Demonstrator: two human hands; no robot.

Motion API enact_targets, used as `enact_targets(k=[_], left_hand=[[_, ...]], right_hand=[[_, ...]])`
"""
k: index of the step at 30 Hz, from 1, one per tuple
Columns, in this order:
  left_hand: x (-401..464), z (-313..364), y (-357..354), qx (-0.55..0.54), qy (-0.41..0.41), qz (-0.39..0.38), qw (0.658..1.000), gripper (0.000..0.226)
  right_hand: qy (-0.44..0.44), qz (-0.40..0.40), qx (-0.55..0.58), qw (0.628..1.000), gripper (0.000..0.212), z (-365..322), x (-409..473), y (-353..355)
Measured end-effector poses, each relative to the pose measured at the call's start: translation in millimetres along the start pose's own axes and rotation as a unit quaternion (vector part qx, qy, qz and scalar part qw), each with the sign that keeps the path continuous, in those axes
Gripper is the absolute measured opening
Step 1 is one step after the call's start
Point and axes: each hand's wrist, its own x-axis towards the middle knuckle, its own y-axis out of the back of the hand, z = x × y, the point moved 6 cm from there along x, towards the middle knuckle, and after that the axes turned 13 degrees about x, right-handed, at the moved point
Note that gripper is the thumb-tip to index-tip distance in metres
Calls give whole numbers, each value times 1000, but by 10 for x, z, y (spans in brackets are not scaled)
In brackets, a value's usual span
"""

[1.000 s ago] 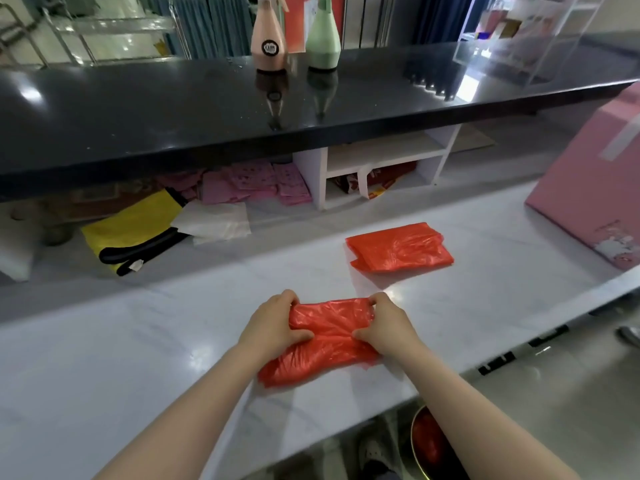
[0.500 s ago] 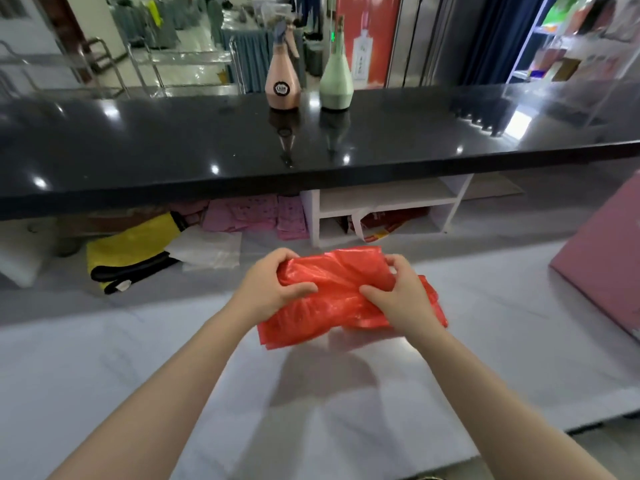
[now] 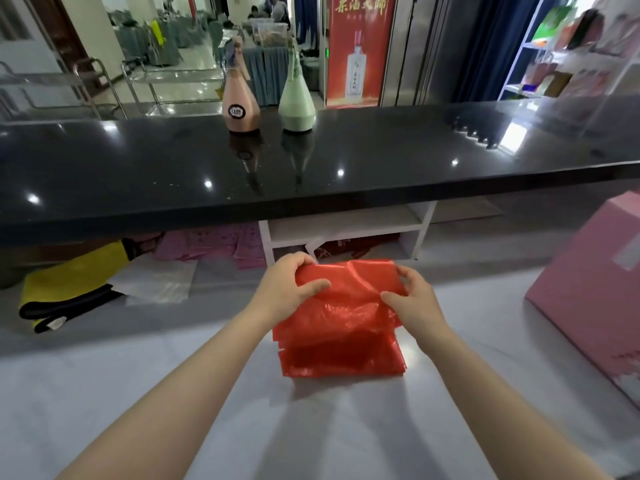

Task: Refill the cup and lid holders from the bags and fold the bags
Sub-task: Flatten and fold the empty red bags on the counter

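Far left of the white surface (image 3: 104,393), against its back edge: a folded yellow fabric item with black trim (image 3: 69,289), matte. Just right of it, a flat sheet of clear, glossy plastic (image 3: 156,284). Behind these, under the black counter (image 3: 311,174), lie pink printed sheets (image 3: 221,244), partly shaded.

Left hand (image 3: 287,289): fingers curled over the upper left corner of the red plastic bag (image 3: 343,334), thumb laid flat across its front, pinching the film.

The bag is thin, translucent, crinkled, roughly rectangular and in folded layers. Its top is lifted between both hands; its lower end sits at mid-surface, though contact there cannot be confirmed.

Right hand (image 3: 415,303): thumb and curled fingers pinch the bag's upper right edge.

On the polished black counter: a pink bottle (image 3: 240,105) and a pale green bottle (image 3: 297,105), both bell-shaped with narrow necks, standing close together.

Right edge of the surface: a pink cardboard box (image 3: 588,292), smooth-sided.
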Motion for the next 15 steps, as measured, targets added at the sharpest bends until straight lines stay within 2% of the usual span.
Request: enact_targets(k=[3,7,11,15], left_hand=[[-5,-101,-316,27,25,-29,999,35],[-150,-238,-684,113,36,-72,990,51],[-302,-246,-800,184,-11,-54,981,49],[-435,-250,-903,263,-40,-62,962,48]], right_hand=[[-18,-7,-70,997,74,214,57,86],[6,-65,-248,967,83,500,-15,52],[58,-166,-438,882,82,686,-76,-110],[107,-273,-484,825,84,795,-191,-336]])
